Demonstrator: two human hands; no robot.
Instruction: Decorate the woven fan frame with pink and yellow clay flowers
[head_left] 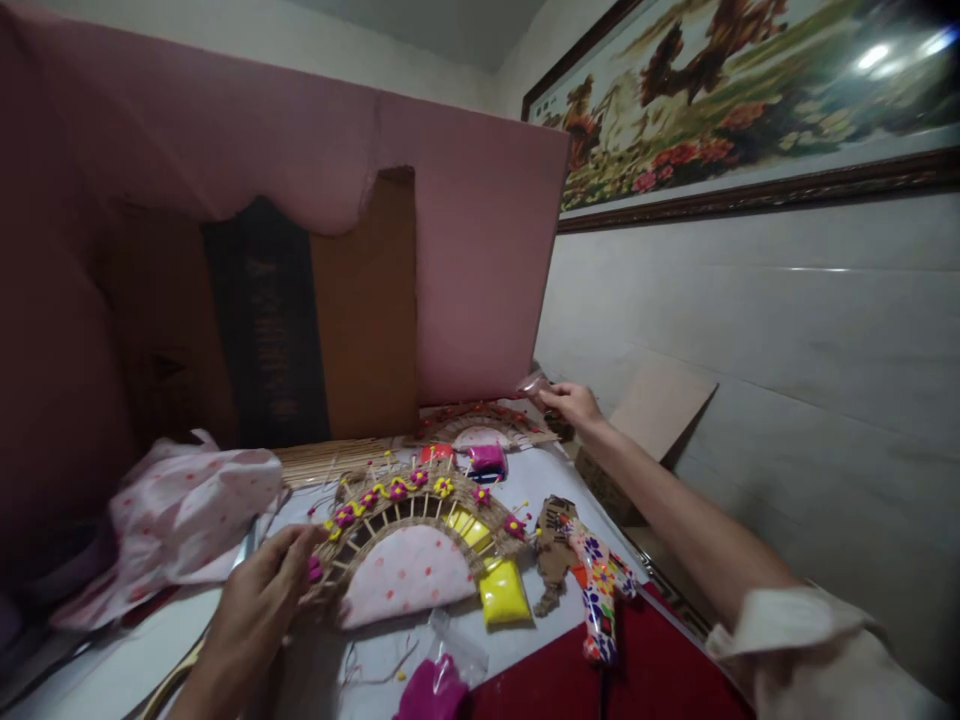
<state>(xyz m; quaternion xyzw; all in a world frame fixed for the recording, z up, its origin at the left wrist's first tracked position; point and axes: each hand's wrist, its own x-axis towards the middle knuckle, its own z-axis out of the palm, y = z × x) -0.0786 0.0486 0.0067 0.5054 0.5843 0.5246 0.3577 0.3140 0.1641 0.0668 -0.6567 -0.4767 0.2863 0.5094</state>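
My left hand (pixel 259 600) is closed on the left end of a half-round, fan-shaped craft piece (pixel 420 505). The piece has twine bands, thin sticks, pink and yellow clay flowers along its arch, and a white dotted fabric centre. Out to the far right, my right hand (pixel 574 408) pinches a small clear plastic packet (pixel 534 384); its contents are hard to make out. Yellow clay packs (pixel 504 592) lie by the piece's right end. In front of it is magenta clay (pixel 433 688) with a clear bag.
A second fan-shaped piece (pixel 480 425) lies behind, near pink and red packs (pixel 487 460). A flower-patterned glue gun (pixel 600 590) and torn cardboard (pixel 555 555) are at right. Dotted cloth (pixel 187 510) is heaped left. A pink panel (pixel 480 270) and cardboard (pixel 367 330) stand behind.
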